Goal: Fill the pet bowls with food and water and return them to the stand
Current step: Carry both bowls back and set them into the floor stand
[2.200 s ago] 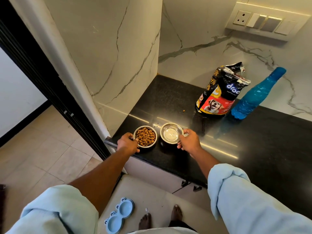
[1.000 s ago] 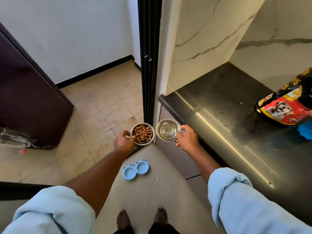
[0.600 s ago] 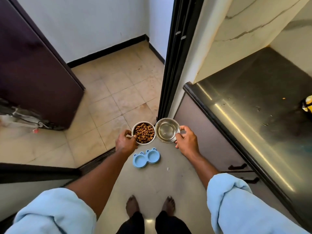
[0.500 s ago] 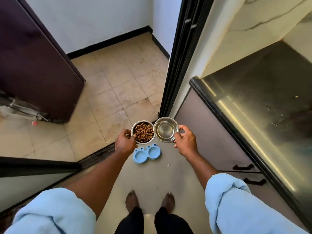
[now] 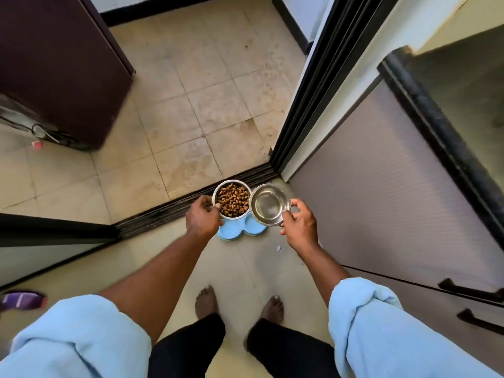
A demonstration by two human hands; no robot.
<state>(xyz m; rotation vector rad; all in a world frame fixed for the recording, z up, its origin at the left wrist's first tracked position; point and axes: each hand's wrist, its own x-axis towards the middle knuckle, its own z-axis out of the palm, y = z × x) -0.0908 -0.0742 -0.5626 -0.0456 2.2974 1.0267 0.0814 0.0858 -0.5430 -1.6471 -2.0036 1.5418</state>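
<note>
Arms (image 5: pixel 163 268) outstretched, left hand (image 5: pixel 203 217) gripping food bowl (image 5: pixel 233 200), right hand (image 5: pixel 300 224) pinching water bowl (image 5: pixel 270 204), above stand (image 5: pixel 253 228)

food bowl (image 5: pixel 231 199): polished metal, shiny rim
water bowl (image 5: pixel 270 205): glossy metal, mirror-smooth
stand (image 5: pixel 240 230): pale blue plastic, smooth
floor (image 5: pixel 191 118): matt beige tile
sleeves (image 5: pixel 362 317): soft blue cloth

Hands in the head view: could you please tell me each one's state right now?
Left hand: holds the kibble bowl.
Right hand: holds the water bowl.
</note>
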